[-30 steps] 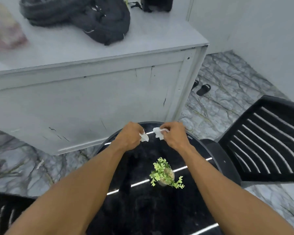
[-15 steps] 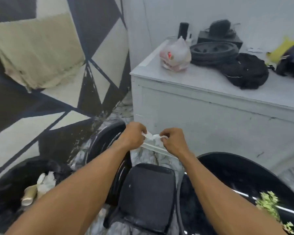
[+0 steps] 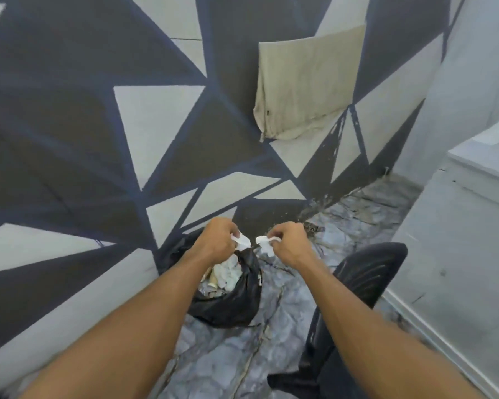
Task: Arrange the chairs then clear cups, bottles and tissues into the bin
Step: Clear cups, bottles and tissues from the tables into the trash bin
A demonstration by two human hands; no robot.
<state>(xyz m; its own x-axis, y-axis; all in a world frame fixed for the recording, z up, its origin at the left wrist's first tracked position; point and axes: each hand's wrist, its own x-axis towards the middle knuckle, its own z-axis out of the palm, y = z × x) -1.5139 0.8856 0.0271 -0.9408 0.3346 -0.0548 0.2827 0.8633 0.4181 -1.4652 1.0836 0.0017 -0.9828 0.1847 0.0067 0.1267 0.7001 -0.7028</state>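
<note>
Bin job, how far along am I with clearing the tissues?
Done: the bin already holds crumpled tissues. In hand: the left hand and right hand each pinch a white scrap near its mouth. Left: drop both in; the rest cannot be judged from here.

White tissues (image 3: 242, 242), black bin bag (image 3: 228, 305), grey-and-black triangle-patterned wall (image 3: 98, 125), beige cloth (image 3: 306, 87).

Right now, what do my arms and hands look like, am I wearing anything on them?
The left forearm and right forearm are bare to the frame's edge, no sleeves. The left hand and right hand wear no gloves; no watch, bracelet or ring shows.
</note>
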